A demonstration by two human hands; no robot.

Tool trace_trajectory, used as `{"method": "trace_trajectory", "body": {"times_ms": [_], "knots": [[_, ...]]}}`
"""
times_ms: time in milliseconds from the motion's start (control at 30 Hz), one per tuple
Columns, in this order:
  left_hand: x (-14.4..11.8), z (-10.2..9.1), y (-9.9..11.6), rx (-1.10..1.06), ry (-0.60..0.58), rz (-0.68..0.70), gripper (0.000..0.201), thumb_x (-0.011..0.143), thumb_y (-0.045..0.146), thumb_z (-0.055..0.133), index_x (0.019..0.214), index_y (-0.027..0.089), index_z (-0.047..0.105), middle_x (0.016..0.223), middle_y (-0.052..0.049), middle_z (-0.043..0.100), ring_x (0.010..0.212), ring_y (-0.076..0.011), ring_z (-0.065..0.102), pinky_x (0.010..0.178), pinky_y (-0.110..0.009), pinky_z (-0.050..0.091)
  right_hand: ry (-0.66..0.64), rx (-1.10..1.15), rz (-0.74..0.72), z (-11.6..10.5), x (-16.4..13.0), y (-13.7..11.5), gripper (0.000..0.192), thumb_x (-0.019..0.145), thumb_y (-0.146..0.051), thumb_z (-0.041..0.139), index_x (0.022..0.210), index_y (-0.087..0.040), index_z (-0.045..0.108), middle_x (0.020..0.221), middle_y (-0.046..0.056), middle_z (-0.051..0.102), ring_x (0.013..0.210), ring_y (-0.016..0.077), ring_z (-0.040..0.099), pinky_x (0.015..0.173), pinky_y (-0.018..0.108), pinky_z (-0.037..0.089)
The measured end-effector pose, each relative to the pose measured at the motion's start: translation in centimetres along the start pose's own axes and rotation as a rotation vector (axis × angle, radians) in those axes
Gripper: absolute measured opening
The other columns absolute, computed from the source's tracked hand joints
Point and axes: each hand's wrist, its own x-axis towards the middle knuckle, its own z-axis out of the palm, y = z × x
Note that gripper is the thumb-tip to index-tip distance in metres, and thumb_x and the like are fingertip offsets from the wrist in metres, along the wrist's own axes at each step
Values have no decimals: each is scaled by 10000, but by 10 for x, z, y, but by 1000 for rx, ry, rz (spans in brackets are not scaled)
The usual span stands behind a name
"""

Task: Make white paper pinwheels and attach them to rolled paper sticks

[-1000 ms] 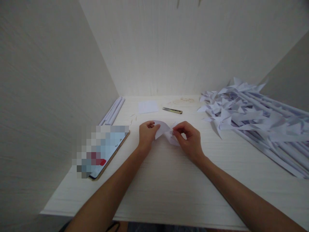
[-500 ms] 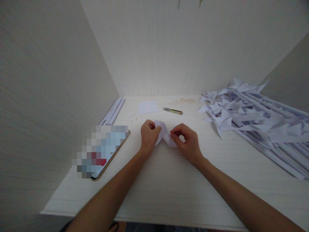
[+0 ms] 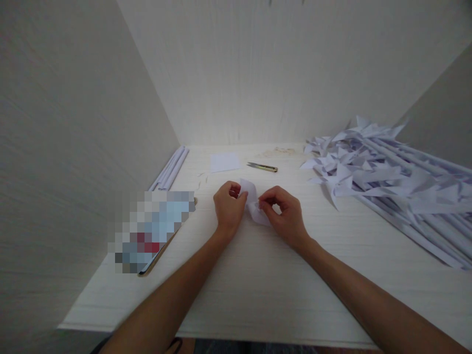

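A small piece of white paper (image 3: 252, 202), curled and partly folded, is held between both hands just above the pale wooden desk (image 3: 258, 285). My left hand (image 3: 228, 209) pinches its left corner with curled fingers. My right hand (image 3: 285, 215) pinches the paper's middle between thumb and forefinger. The two hands are close together, almost touching. Part of the paper is hidden behind the fingers.
A big heap of white paper pinwheels on rolled sticks (image 3: 391, 182) fills the right side. A utility knife (image 3: 262, 167) and a square paper sheet (image 3: 224, 162) lie at the back. Rolled paper tubes (image 3: 169, 169) and a phone (image 3: 153, 231) lie on the left. Walls enclose three sides.
My hands have drawn closer together, bending the paper's left flap in toward the middle. The paper looks narrower and more bunched than a second ago.
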Motion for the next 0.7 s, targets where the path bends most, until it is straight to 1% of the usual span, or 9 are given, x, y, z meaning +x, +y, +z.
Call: {"method": "trace_trajectory", "body": {"times_ms": [100,233,333,500,600,700], "knots": [[-2,0,-1,45,0,78,93,609,115,574,639,177,512,620,24,535,580,-107,497,593,-238,409,2,-1,17,0,0,1,107,688,-82,517,662,-185,532,643,0,546,582,114,522,551,259,447],[-5,1,-1,119,-47,163,85,628,108,547,637,186,515,641,17,534,594,-112,497,594,-241,411,-6,-9,44,1,0,3,107,678,-84,514,665,-188,538,644,-4,556,582,114,531,557,260,451],[-5,0,-1,123,-71,202,97,625,90,537,633,186,524,648,15,534,589,-109,495,594,-240,411,-10,-19,49,1,1,3,104,673,-86,513,661,-185,543,637,-4,555,578,113,528,550,256,446],[-3,0,-2,130,-87,165,153,610,67,537,705,185,559,681,9,556,607,-109,501,596,-236,419,-19,-45,52,1,2,3,103,673,-97,507,654,-192,542,623,-11,551,559,107,515,525,244,428],[-1,0,-4,137,-100,157,316,585,41,533,864,178,586,769,-6,588,597,-104,494,599,-240,424,-23,-48,58,1,2,2,100,672,-99,506,651,-190,542,617,-10,549,558,108,513,520,242,423],[1,1,-5,113,-113,119,458,570,41,539,1007,173,566,890,-33,617,576,-96,490,628,-254,435,-27,-50,61,1,2,1,100,672,-97,507,648,-188,542,615,-9,550,559,108,511,522,242,422]]}}
